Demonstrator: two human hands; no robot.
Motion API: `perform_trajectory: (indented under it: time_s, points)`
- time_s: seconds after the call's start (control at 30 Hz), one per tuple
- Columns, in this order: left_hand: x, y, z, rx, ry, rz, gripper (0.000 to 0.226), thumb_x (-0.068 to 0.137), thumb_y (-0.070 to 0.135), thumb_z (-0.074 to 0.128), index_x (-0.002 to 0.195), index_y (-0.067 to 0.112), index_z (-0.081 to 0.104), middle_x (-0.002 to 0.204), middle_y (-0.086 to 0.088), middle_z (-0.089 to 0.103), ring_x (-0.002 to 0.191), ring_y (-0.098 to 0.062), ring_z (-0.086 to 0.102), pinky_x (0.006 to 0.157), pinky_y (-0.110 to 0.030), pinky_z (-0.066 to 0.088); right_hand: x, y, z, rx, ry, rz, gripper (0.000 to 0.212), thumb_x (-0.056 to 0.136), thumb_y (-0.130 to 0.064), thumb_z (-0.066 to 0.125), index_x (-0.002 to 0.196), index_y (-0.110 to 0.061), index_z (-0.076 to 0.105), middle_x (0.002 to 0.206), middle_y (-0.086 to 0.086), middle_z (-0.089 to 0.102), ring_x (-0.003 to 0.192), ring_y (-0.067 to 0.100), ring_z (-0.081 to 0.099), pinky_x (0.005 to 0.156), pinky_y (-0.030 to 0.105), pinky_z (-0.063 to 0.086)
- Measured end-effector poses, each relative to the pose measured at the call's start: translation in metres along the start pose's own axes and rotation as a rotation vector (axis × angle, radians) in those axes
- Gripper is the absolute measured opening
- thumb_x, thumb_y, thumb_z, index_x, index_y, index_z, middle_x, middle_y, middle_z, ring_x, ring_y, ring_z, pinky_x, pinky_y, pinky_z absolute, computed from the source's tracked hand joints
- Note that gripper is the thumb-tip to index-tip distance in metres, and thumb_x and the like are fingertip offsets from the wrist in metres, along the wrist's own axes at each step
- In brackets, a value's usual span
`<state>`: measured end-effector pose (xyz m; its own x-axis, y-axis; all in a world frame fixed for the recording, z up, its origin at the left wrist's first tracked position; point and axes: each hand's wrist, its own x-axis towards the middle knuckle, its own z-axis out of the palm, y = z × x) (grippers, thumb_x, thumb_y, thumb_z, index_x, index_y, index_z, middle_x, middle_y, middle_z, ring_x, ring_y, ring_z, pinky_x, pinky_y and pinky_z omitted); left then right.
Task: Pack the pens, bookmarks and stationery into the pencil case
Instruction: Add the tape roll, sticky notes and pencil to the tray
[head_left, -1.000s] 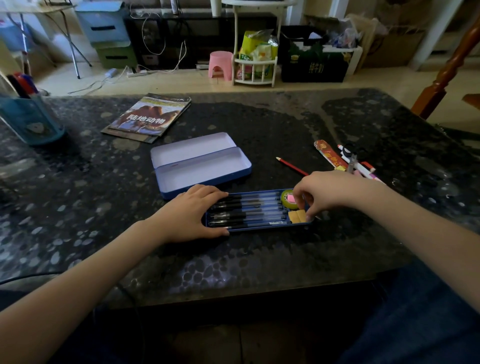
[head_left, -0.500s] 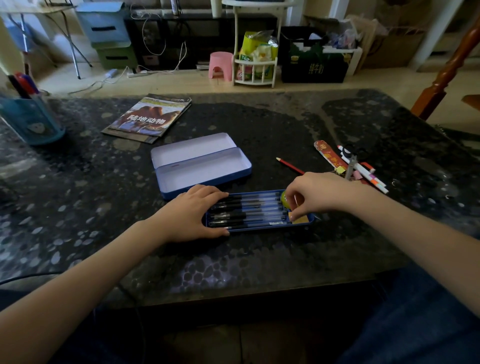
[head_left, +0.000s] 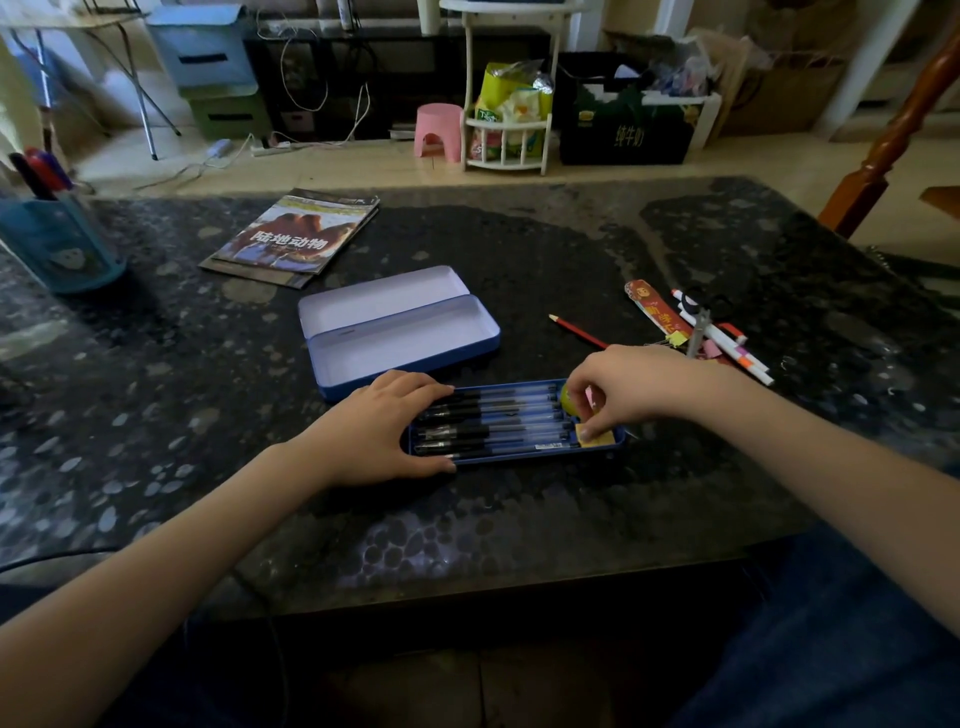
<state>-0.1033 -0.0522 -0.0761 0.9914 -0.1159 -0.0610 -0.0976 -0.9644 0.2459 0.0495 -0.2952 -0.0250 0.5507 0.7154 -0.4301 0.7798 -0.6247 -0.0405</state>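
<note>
Right now the person is packing the small stationery into the tray (head_left: 514, 457) of the pencil case; judging by the row of pens (head_left: 493, 421) already lying side by side in it, the pen part is largely done. The right hand (head_left: 631, 387) is hovering over the tray's far end, its grip pinching down with curled fingertips (head_left: 588, 431) on the yellow sticky notes (head_left: 597, 440), which are sitting in the tray's corner just beneath it. A green tape roll (head_left: 567, 400) is lying right beside those fingertips, partly hidden by them. The left hand (head_left: 387, 428) is resting flat on the tray's other end, fingers relaxed and spread over the pen caps, thumb along the near rim, steadying it on the desk (head_left: 519, 519).

Beyond the right grip, on the desk, a red pencil (head_left: 577, 331), a bookmark (head_left: 655, 307), white markers (head_left: 727, 340) and small scissors (head_left: 698, 325) are waiting unpacked. The next move probably calls for seating the notes, letting go, then reaching away for that pile. The open case (head_left: 400, 332) is lying just beyond the left grip.
</note>
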Motion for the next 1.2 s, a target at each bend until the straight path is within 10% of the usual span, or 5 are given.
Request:
perform_trajectory:
  time_s: [1.2]
  points:
    - [-0.001, 0.004, 0.007, 0.103, 0.17, -0.017, 0.085, 0.07, 0.08, 0.042, 0.138, 0.029, 0.033, 0.136, 0.006, 0.049, 0.124, -0.011, 0.043, 0.102, -0.032, 0.036, -0.006, 0.06, -0.015, 0.085, 0.006, 0.359, 0.009, 0.086, -0.019, 0.068, 0.085, -0.027, 0.064, 0.104, -0.005, 0.064, 0.092, 0.012, 0.059, 0.076, 0.029, 0.05]
